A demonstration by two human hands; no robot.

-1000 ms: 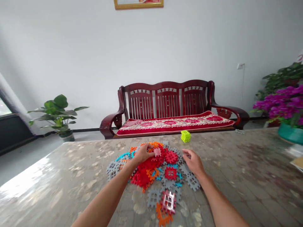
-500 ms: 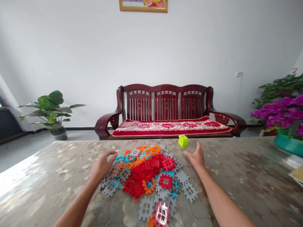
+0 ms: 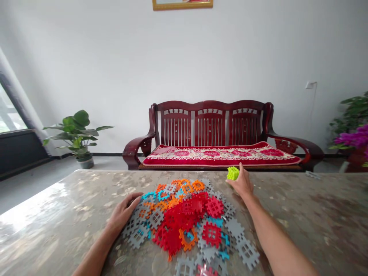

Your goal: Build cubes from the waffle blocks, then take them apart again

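Observation:
Beyond the pile, my right hand (image 3: 242,183) has its thumb and fingers around a small knobbly yellow-green block (image 3: 232,173). The block sits near the far edge of the table. My left hand (image 3: 125,210) rests at the left side of the pile, its fingers loosely bent with a gap to the thumb and no piece visible in it. Between my arms lies a heap of flat plastic interlocking pieces with notched edges: red pieces (image 3: 181,214) in the middle, orange ones (image 3: 188,238) among them, grey ones (image 3: 247,251) around the outside, and some blue bits (image 3: 215,221).
The pieces lie on a glossy patterned table (image 3: 57,214). A grey piece (image 3: 312,175) is apart at the far right edge. Behind stands a dark red wooden sofa (image 3: 211,126) with a floral cover. A potted plant (image 3: 79,134) is at left, purple flowers (image 3: 353,138) at right.
My right hand has reached forward and closed around the yellow-green block. My left hand has lowered beside the pile. The view has turned slightly left.

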